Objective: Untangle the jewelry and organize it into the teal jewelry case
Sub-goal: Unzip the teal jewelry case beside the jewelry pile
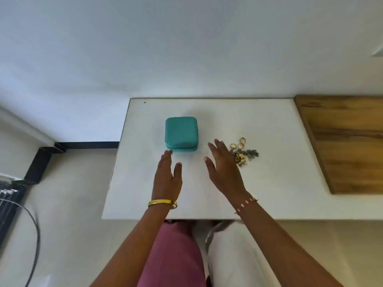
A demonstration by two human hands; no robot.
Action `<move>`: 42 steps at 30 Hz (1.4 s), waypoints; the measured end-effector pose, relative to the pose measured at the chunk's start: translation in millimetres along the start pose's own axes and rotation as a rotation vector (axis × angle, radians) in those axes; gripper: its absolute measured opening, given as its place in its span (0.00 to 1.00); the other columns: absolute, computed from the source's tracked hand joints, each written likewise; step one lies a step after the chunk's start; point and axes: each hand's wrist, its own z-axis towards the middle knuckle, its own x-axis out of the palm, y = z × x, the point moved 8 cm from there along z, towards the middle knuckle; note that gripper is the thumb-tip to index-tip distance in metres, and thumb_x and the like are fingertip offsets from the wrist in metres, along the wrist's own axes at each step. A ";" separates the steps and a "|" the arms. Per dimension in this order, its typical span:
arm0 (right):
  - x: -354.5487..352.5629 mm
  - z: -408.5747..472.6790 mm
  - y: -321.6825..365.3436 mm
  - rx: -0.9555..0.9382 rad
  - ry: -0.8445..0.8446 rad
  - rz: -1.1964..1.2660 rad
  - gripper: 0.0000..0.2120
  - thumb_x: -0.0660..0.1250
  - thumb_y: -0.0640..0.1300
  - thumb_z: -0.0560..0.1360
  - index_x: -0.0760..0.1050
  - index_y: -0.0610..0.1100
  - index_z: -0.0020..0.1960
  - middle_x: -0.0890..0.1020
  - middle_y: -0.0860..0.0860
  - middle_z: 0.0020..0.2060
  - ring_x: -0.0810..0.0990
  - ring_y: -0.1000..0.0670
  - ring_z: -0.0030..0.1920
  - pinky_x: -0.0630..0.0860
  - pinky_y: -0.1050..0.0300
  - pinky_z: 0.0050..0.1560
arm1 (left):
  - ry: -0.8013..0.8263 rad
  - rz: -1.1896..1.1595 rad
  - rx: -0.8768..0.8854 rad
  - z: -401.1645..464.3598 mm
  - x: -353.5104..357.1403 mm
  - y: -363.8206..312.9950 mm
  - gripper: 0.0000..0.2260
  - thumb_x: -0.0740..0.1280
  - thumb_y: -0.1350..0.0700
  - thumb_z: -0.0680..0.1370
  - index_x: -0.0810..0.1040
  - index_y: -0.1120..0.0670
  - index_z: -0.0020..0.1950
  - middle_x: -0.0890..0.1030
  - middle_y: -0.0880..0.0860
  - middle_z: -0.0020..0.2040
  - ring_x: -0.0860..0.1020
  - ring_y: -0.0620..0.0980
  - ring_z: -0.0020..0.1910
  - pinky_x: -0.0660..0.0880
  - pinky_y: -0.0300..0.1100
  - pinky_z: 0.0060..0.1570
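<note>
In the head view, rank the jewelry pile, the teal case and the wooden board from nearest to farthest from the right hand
From the right hand:
1. Jewelry pile, just right of its fingers.
2. Teal case, closed, to its left.
3. Wooden board, at the table's far right.

Case at the middle of the table, jewelry to its right, both hands before them.

The closed square teal jewelry case (181, 133) sits on the white table (269, 183), toward its left-middle. To the right of the case lies the tangled heap of gold and silver jewelry (244, 155), with three loose gold rings (238, 143) just behind it. A brown wooden board (344, 141) lies at the table's right end. The left hand (166, 177) is before the case's near left corner; the right hand (224, 166) is between case and heap, just beside the heap.
</note>
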 end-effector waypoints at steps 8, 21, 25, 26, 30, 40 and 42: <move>48.3 67.1 11.3 -0.175 0.049 0.031 0.26 0.59 0.47 0.79 0.55 0.46 0.74 0.53 0.43 0.75 0.53 0.44 0.75 0.60 0.50 0.70 | -0.210 -0.050 -0.007 62.9 -4.0 9.3 0.22 0.57 0.57 0.79 0.57 0.55 0.73 0.61 0.53 0.74 0.60 0.50 0.73 0.55 0.33 0.64; 35.1 -14.2 -12.3 -0.104 -0.049 0.336 0.24 0.60 0.33 0.74 0.67 0.44 0.69 0.61 0.46 0.73 0.58 0.52 0.72 0.57 0.72 0.68 | -0.066 0.020 0.087 27.4 18.8 12.1 0.25 0.64 0.61 0.76 0.60 0.58 0.71 0.67 0.59 0.68 0.67 0.54 0.67 0.65 0.39 0.63; 17.2 -13.2 -22.8 0.083 -0.037 0.621 0.22 0.59 0.29 0.70 0.74 0.45 0.61 0.71 0.54 0.63 0.68 0.58 0.65 0.67 0.66 0.66 | -0.054 0.020 0.093 14.2 19.1 17.4 0.27 0.65 0.62 0.75 0.59 0.57 0.72 0.65 0.59 0.67 0.66 0.53 0.67 0.62 0.34 0.62; 13.2 -5.9 -25.6 0.125 -0.046 0.643 0.23 0.57 0.31 0.70 0.73 0.46 0.62 0.72 0.55 0.60 0.70 0.59 0.62 0.69 0.61 0.66 | -0.041 0.032 0.099 13.9 20.3 17.5 0.27 0.64 0.62 0.76 0.58 0.57 0.72 0.64 0.59 0.67 0.65 0.54 0.67 0.62 0.34 0.63; 19.6 35.0 -30.1 0.207 0.097 0.575 0.27 0.53 0.28 0.72 0.71 0.46 0.66 0.75 0.50 0.61 0.74 0.52 0.59 0.70 0.57 0.63 | 0.019 0.079 0.135 14.0 30.3 19.6 0.27 0.60 0.58 0.77 0.53 0.54 0.73 0.59 0.60 0.71 0.61 0.53 0.70 0.57 0.35 0.65; 20.0 58.9 -38.8 0.129 0.174 0.349 0.17 0.55 0.29 0.76 0.76 0.39 0.60 0.79 0.43 0.57 0.75 0.54 0.51 0.71 0.63 0.55 | 0.052 0.134 0.204 16.2 37.9 27.2 0.28 0.53 0.51 0.76 0.50 0.55 0.74 0.58 0.55 0.74 0.59 0.51 0.73 0.54 0.38 0.69; 18.6 57.7 -39.2 0.139 0.165 0.332 0.16 0.57 0.30 0.77 0.76 0.38 0.60 0.79 0.42 0.57 0.76 0.54 0.51 0.71 0.64 0.56 | 0.053 0.140 0.195 15.5 38.2 26.7 0.28 0.53 0.52 0.76 0.50 0.55 0.74 0.58 0.55 0.74 0.59 0.52 0.73 0.54 0.37 0.69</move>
